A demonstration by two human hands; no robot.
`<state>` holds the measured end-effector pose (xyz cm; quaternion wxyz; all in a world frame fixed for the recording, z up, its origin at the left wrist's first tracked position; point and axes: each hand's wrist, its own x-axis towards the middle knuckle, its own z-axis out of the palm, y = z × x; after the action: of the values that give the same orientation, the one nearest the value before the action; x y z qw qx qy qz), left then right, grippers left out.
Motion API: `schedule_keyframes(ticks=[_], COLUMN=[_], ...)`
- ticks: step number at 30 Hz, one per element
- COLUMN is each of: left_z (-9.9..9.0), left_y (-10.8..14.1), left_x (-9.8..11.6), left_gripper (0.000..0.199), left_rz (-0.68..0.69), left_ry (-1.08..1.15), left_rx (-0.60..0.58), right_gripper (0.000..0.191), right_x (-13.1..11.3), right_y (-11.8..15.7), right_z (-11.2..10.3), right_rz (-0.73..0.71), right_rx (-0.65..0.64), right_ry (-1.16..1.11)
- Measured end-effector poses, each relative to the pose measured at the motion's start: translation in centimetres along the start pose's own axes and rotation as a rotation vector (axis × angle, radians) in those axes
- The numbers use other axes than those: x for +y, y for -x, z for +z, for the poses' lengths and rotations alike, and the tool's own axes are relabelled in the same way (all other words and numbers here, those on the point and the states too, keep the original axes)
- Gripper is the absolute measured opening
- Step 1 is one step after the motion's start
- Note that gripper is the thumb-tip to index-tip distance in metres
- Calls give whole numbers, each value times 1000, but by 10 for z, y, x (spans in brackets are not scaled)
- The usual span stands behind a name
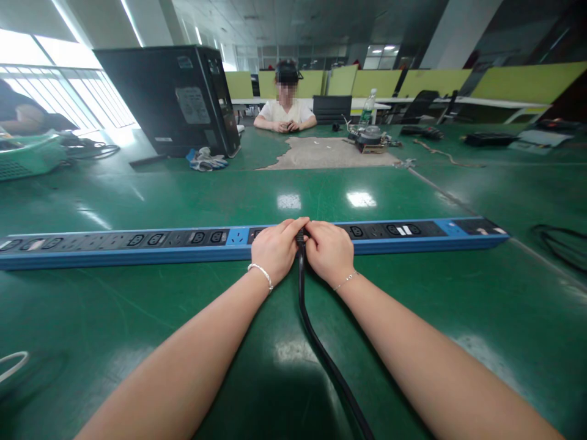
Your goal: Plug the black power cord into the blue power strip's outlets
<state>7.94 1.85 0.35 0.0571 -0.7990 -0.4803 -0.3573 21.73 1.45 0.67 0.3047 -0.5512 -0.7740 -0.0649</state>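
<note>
A long blue power strip [206, 252] with black sockets lies across the green table. Over its middle, my left hand [276, 245] and my right hand [329, 247] meet, fingers closed around the plug end of a black cable [316, 342]. From between the hands the cable runs down toward the table's near edge. Whether the plug sits in a socket is hidden by the fingers. A light blue socket section [237, 236] shows just left of my left hand.
Across the green table [183, 195] a person [285, 113] sits with hands together. A black computer case [178, 104], gloves [206, 160] and a green basket [30, 156] stand at the left. A bottle [368, 109] is behind coiled parts; a black cable [557, 241] lies far right.
</note>
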Motion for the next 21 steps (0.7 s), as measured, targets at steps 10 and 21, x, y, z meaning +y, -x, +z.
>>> schedule_keyframes(ticks=[10,21], left_z=[-16,-74], left_y=[-10,20], left_x=[-12,-75], left_gripper=[36,41], left_rz=[-223,-404], left_ry=[261,72], left_rx=[293,133], right_gripper=[40,32], right_x=[2,3], right_y=[1,0], right_z=[4,5], right_rz=[1,-23], right_rx=[22,45], right_ry=[-34,-82])
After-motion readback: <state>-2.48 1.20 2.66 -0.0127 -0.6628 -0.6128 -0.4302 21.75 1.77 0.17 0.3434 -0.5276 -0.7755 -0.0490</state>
